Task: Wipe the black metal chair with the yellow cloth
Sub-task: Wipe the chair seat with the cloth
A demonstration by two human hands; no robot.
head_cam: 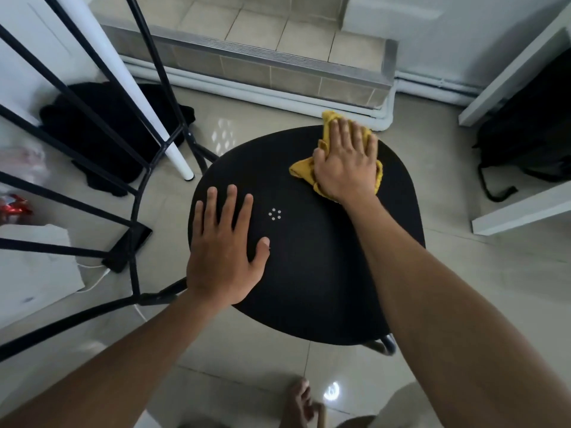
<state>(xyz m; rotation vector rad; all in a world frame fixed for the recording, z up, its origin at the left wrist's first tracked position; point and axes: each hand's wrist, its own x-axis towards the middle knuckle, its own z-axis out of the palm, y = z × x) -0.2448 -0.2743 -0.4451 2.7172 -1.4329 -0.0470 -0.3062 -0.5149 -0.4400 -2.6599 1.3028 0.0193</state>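
Observation:
The black metal chair (309, 273) fills the middle of the view, its round seat facing up and its barred backrest rising at the left. My right hand (346, 162) lies flat on the crumpled yellow cloth (301, 169), pressing it onto the far right part of the seat. The cloth sticks out around the fingers and under the palm. My left hand (225, 248) rests palm down on the seat's near left side, fingers spread, holding nothing.
A white table leg (173, 146) stands just left of the seat, with dark clothing (102, 131) on the floor behind it. A tiled step (278, 60) runs along the back. A black backpack (531, 137) sits under white shelving at right. My bare foot (299, 403) is below the seat.

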